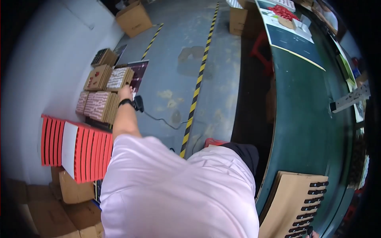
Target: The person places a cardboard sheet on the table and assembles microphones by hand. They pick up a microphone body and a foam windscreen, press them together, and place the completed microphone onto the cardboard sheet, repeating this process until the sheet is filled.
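Observation:
My left arm stretches out to the far left, a black band on its wrist. My left hand (125, 93) is at the near right corner of a stack of brown cardboard sheets (131, 75) with rows of white pieces on top; its fingers are too small and partly hidden to read. At the bottom right edge only the fingertips of my right hand (314, 235) show, closed on a small black part (310, 229). Beside them, several black parts (313, 201) lie in a column along a cardboard sheet (291, 194) on the green table.
Red boxes (93, 150) stand in a row by the left wall, with open cartons (75, 190) below. More cardboard stacks (97, 104) sit near my left hand. A cable (164, 122) crosses the floor. The green table (297, 119) carries red pieces (282, 12) at its far end.

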A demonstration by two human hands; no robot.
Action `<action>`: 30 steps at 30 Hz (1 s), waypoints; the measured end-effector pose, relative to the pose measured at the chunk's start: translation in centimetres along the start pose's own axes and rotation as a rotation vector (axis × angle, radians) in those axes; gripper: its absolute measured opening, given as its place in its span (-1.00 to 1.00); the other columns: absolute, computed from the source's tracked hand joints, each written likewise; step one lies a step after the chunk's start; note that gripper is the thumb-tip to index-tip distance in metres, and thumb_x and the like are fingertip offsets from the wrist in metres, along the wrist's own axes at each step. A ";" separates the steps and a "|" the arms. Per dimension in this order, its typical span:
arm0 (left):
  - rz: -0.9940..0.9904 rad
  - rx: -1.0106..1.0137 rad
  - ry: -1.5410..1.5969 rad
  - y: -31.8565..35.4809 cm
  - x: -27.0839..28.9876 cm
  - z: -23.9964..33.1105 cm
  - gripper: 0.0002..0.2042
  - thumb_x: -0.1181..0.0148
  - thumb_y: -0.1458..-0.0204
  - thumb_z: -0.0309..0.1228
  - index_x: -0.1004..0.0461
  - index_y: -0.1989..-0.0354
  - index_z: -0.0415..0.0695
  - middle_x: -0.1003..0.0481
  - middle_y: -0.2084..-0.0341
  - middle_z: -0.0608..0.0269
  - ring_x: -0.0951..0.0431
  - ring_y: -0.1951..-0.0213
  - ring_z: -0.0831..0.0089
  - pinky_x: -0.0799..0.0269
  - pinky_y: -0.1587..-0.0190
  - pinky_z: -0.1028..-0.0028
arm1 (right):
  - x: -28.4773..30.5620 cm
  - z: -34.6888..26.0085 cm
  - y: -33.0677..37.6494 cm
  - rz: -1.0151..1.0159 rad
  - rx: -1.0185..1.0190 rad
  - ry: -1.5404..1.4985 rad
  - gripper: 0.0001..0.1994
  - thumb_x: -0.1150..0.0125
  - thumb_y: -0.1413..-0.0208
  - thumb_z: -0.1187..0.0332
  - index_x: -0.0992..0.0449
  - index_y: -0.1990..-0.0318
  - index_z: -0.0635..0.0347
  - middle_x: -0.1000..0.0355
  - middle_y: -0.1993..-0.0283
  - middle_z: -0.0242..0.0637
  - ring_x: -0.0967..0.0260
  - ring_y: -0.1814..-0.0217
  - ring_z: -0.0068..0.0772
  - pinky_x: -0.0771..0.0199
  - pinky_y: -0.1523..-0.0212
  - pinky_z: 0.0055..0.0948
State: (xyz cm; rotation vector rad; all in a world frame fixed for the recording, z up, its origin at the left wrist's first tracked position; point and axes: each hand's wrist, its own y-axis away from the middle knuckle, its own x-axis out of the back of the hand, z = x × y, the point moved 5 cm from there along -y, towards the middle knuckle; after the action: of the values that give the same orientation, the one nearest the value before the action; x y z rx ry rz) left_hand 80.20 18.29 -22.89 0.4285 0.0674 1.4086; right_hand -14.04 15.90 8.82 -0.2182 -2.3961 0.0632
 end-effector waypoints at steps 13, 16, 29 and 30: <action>-1.521 -0.024 0.422 40.9 -36.3 10.8 -0.83 -0.11 -0.16 -0.47 -0.44 0.10 -0.21 -0.53 0.36 0.24 -0.52 0.33 0.51 -0.50 0.22 0.52 | -6.5 -0.7 6.0 0.292 -0.152 -0.305 -0.82 -0.26 0.08 0.56 -0.44 0.28 0.30 -0.38 0.30 -0.27 -0.31 0.24 -0.43 -0.29 0.17 -0.51; -1.903 0.003 0.316 55.2 -36.9 10.8 -0.80 -0.11 -0.13 -0.57 -0.41 0.08 -0.28 -0.53 0.35 0.16 -0.55 0.34 0.47 -0.53 0.23 0.49 | -9.2 0.5 8.7 0.485 -0.141 -0.484 -0.80 -0.28 0.06 0.53 -0.44 0.25 0.29 -0.40 0.30 -0.24 -0.33 0.24 -0.42 -0.31 0.17 -0.51; -2.598 -0.893 0.156 76.0 -28.7 5.9 -0.76 -0.36 0.13 -0.64 -0.50 0.26 -0.29 -0.54 0.37 0.14 -0.53 0.33 0.41 -0.42 0.24 0.47 | -11.2 2.9 7.4 0.844 -0.250 -1.076 -0.69 -0.28 -0.04 0.37 -0.28 0.15 0.21 -0.45 0.35 -0.09 -0.39 0.41 -0.37 -0.42 0.49 -0.48; -2.593 -0.906 0.159 76.0 -28.4 5.8 -0.77 -0.36 0.14 -0.64 -0.51 0.27 -0.29 -0.54 0.38 0.13 -0.52 0.34 0.40 -0.41 0.24 0.46 | -11.2 2.8 6.9 0.813 -0.228 -1.095 -0.70 -0.27 -0.04 0.37 -0.28 0.16 0.21 -0.45 0.36 -0.09 -0.39 0.42 -0.38 -0.41 0.52 -0.48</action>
State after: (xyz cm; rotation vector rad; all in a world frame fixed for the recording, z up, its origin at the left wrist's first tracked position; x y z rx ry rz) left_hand 5.64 -3.01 1.63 -0.5712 0.0448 -1.1568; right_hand -6.77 20.76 -1.40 -1.6004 -3.1662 0.3596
